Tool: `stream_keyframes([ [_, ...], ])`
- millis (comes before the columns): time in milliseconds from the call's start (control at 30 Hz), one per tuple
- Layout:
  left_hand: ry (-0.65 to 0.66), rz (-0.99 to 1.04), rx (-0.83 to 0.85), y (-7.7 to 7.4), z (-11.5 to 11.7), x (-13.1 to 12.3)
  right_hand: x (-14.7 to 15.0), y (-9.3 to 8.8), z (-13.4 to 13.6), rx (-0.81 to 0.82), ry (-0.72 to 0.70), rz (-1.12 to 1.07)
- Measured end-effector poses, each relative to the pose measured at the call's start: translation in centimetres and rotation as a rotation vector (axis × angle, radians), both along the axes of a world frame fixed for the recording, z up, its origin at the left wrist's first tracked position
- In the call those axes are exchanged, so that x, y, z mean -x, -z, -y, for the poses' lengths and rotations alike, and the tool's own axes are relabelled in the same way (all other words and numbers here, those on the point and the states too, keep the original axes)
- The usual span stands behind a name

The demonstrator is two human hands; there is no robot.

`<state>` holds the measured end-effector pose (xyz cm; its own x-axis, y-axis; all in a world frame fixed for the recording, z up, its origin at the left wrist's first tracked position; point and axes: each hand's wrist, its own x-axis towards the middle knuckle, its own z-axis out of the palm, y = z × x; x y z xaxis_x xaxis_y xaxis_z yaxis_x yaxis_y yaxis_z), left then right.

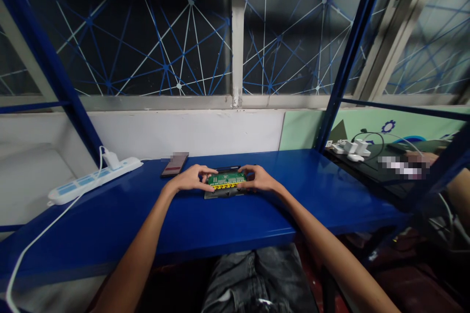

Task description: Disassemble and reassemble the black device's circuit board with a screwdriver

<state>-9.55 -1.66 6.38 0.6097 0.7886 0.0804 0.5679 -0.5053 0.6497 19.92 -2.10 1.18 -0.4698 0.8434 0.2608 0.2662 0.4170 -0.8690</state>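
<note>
A green circuit board point(226, 178) with a row of yellow connectors along its near edge is between my two hands above the blue table point(205, 227). At its left end, the thumb and fingers of my left hand point(193, 178) grip the edge. My right hand point(261, 178) pinches the right end in the same way. Under and around the board lies a dark plastic casing point(224, 193), partly covered by the board and my fingers. I cannot tell whether the board rests in the casing or is held just above it.
A phone point(175, 164) lies behind my left hand. On the left, a white power strip point(95, 181) carries a plug and a trailing cable. Blue shelf posts point(348, 58) flank the table. To the right are white chargers point(352, 148) and another person's hand point(422, 159).
</note>
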Motion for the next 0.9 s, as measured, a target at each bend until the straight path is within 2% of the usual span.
stream_keyframes([
  [133,-0.011,-0.179,-0.122,0.3,0.0,-0.3,-0.4,-0.2,0.0,-0.207,0.057,0.21],
  [367,0.003,-0.31,-0.178,0.3,0.7,-1.2,-0.6,-0.4,0.0,-0.353,0.063,0.398],
  [733,0.018,-0.335,-0.172,0.7,0.3,-1.2,-0.3,0.0,0.2,-0.384,0.083,0.574],
  [900,-0.002,-0.347,-0.143,0.7,0.5,-1.2,-0.4,-0.1,0.2,-0.406,0.076,0.539],
])
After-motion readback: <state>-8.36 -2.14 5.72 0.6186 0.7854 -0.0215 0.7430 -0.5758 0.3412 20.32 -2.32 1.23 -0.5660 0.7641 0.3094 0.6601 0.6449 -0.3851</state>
